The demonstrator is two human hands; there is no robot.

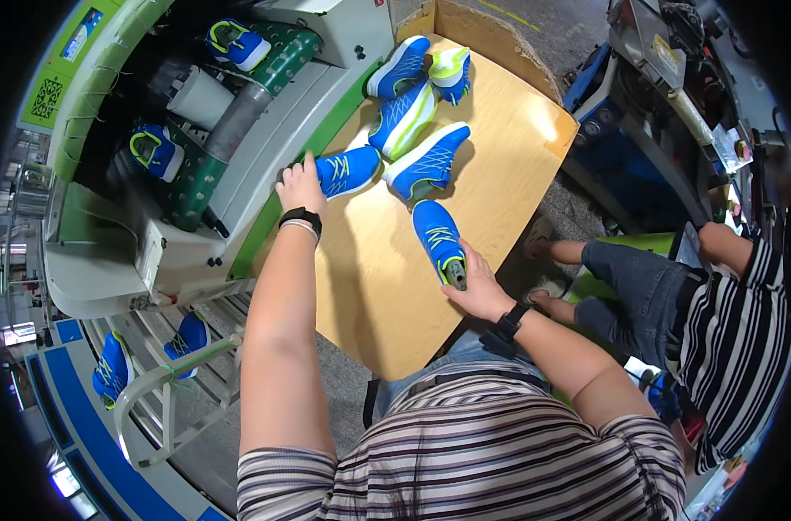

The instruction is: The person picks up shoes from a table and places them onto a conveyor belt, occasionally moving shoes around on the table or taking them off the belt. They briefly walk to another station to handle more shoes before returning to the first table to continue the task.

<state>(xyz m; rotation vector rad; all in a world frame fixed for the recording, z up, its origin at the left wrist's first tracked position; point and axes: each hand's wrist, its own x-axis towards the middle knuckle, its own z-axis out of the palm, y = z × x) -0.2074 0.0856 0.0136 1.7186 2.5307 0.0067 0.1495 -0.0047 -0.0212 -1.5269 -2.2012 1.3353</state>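
Sorting step, by look of it. Left hand (300, 184) lies flat on blue shoe (347, 171) at bench (499, 182) edge beside machine (239, 130). Right hand (475, 286) clasps heel of second blue shoe (439, 243) mid-bench. Next move likely calls for firm hold, lift clear of loose shoes (413, 104).

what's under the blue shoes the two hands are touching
A pale wooden tabletop lies under both: the left hand touches one blue shoe, the right hand another. Their soles are hidden.
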